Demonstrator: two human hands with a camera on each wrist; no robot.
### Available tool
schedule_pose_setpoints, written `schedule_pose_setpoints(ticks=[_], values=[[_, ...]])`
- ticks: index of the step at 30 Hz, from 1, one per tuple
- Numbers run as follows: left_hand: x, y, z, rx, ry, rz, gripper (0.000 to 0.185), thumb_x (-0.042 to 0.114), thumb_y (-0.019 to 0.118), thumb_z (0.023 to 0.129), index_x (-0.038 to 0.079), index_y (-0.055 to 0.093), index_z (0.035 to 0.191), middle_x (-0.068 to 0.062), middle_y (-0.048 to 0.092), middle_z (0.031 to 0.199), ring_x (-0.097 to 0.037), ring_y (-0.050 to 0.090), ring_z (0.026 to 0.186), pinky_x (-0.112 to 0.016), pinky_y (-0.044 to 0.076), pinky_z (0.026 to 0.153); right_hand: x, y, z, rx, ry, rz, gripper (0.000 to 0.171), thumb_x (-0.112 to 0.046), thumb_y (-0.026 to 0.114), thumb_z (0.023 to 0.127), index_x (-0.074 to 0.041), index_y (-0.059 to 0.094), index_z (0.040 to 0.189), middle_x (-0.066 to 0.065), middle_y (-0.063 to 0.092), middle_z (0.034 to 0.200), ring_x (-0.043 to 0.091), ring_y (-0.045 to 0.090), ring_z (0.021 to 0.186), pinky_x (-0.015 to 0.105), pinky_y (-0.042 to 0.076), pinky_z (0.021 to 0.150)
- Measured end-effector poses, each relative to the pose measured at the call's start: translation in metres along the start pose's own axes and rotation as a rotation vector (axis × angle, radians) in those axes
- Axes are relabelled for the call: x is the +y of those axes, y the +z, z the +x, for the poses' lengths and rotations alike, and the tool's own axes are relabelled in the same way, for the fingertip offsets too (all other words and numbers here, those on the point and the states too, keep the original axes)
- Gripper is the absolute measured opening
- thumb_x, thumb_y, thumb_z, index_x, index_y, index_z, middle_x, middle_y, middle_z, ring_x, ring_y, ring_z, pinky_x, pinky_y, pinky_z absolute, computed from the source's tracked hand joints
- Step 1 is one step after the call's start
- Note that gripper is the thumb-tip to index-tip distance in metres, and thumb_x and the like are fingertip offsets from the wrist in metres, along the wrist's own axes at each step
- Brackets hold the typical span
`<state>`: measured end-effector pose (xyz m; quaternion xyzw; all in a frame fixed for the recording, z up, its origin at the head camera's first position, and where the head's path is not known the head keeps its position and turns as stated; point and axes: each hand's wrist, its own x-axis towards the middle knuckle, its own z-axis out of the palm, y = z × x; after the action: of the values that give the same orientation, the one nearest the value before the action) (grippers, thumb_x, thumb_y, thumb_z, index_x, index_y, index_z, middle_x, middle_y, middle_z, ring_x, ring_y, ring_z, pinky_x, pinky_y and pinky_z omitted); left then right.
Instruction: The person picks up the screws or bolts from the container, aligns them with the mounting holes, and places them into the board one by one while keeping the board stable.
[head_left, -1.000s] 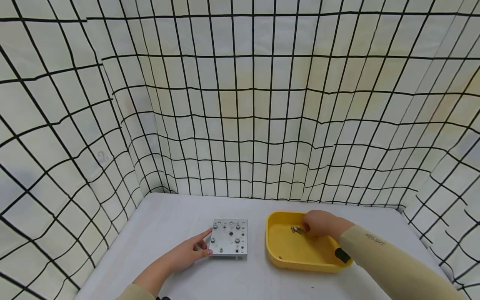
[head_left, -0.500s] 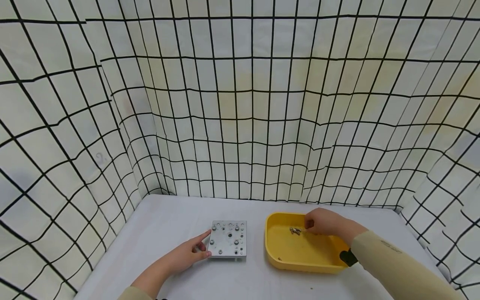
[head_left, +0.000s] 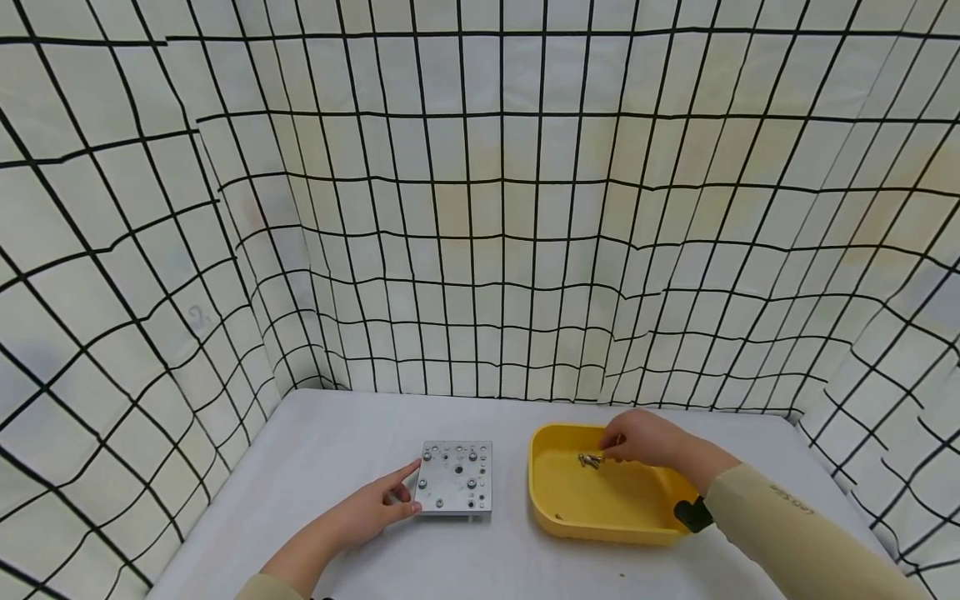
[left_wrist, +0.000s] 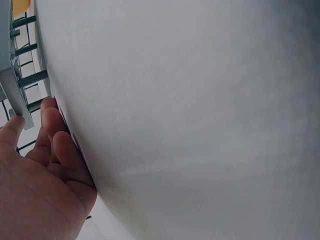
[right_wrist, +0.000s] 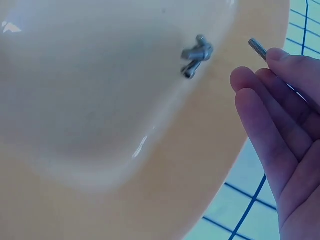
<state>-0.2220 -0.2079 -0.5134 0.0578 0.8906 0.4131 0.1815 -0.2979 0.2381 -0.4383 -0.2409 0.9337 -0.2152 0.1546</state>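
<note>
A square metal plate stands on the table, with screws set in several of its holes. Threaded screw shanks stick out of its underside in the left wrist view. My left hand touches the plate's left edge with index finger and thumb, the other fingers bent loosely beside it. Over the yellow tray's far right rim, my right hand pinches a screw between thumb and fingers. Its threaded end shows; the fingers hide the rest. Below lies a small pile of screws in the tray.
The yellow tray stands right of the plate, with one tiny piece near its front left corner. A small speck lies on the white table. White walls with black grid lines enclose the table.
My right hand has risen from inside the tray toward its far rim. More of the screw pile shows beside it in the head view. The left hand stays at the plate.
</note>
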Motion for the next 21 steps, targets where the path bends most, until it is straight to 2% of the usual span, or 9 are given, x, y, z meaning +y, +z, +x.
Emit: schedule_pose_setpoints(ticks=[10, 15, 18, 21], values=[[0.001, -0.001, 0.0, 0.004, -0.003, 0.01, 0.082, 0.049, 0.073, 0.086, 0.022, 0.038, 0.154, 0.0, 0.054, 0.106, -0.018, 0.051, 0.085, -0.033, 0.043, 0.07, -0.029, 0.001, 0.013, 0.02, -0.062, -0.031, 0.015, -0.02, 0.072, 0.092, -0.014, 0.078, 0.104, -0.013, 0.064, 0.09, 0.009, 0.058, 0.079, 0.03, 0.051, 0.074], [0.001, -0.001, 0.0, 0.004, 0.007, 0.007, 0.081, 0.048, 0.073, 0.086, 0.022, 0.038, 0.154, 0.0, 0.054, 0.107, -0.018, 0.05, 0.085, -0.032, 0.043, 0.07, -0.051, 0.006, 0.021, -0.01, -0.094, 0.034, 0.017, -0.02, 0.072, 0.092, -0.011, 0.077, 0.106, -0.008, 0.066, 0.088, 0.015, 0.062, 0.073, 0.03, 0.053, 0.065], [0.002, -0.001, -0.001, 0.002, 0.01, 0.007, 0.081, 0.048, 0.073, 0.087, 0.021, 0.038, 0.154, 0.0, 0.054, 0.107, -0.018, 0.05, 0.085, -0.032, 0.042, 0.069, -0.063, 0.011, 0.026, -0.034, -0.098, 0.067, 0.014, -0.022, 0.073, 0.092, -0.015, 0.077, 0.104, -0.006, 0.065, 0.086, 0.018, 0.061, 0.068, 0.033, 0.052, 0.058], [0.002, -0.001, -0.002, 0.0, 0.01, 0.009, 0.08, 0.048, 0.072, 0.087, 0.021, 0.038, 0.154, 0.0, 0.053, 0.107, -0.018, 0.05, 0.086, -0.032, 0.042, 0.07, -0.074, 0.018, 0.033, -0.032, -0.117, 0.043, 0.011, -0.024, 0.073, 0.091, -0.021, 0.077, 0.101, -0.012, 0.064, 0.086, 0.013, 0.06, 0.07, 0.03, 0.052, 0.06]])
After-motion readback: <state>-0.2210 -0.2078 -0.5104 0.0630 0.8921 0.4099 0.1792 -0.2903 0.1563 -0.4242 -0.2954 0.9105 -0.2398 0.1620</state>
